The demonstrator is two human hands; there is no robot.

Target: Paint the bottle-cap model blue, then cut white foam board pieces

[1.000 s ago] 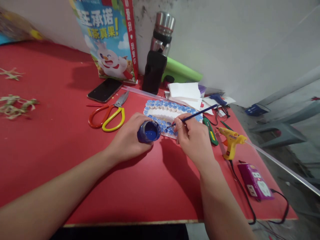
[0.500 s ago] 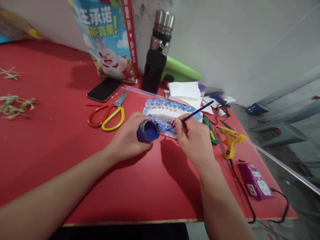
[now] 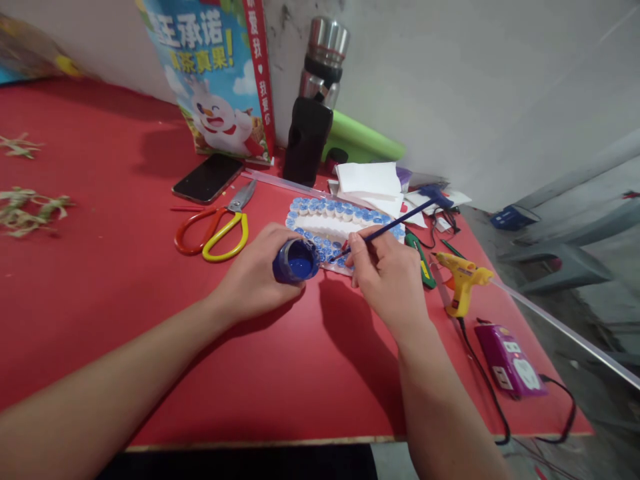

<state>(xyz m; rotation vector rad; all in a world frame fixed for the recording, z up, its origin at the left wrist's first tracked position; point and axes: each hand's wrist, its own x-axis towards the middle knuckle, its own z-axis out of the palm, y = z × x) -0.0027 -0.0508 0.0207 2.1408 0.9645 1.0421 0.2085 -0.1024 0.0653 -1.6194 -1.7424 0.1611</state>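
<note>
My left hand [image 3: 257, 277] is wrapped round a small jar of blue paint [image 3: 300, 260], its open mouth tilted toward me. In my right hand [image 3: 387, 273] a thin dark blue paintbrush [image 3: 400, 222] is pinched between thumb and fingers. The brush tip rests at the near edge of a white piece ringed with blue-painted round bumps [image 3: 320, 209], and it seems to touch them. My hands cover part of that piece's near side. Just left of the jar lie scissors [image 3: 225, 233] with one red and one yellow handle.
A phone [image 3: 209, 179], a printed bag [image 3: 220, 87], a steel flask [image 3: 325, 60] and white paper [image 3: 369, 180] stand or lie behind. To the right are a green utility knife [image 3: 421, 260], a yellow glue gun [image 3: 463, 280] and a purple power box [image 3: 510, 360] with cables.
The brush tip has shifted slightly to the left along the blue bumps, and the brush lies a little flatter. My left hand and the jar stay nearly in place.
</note>
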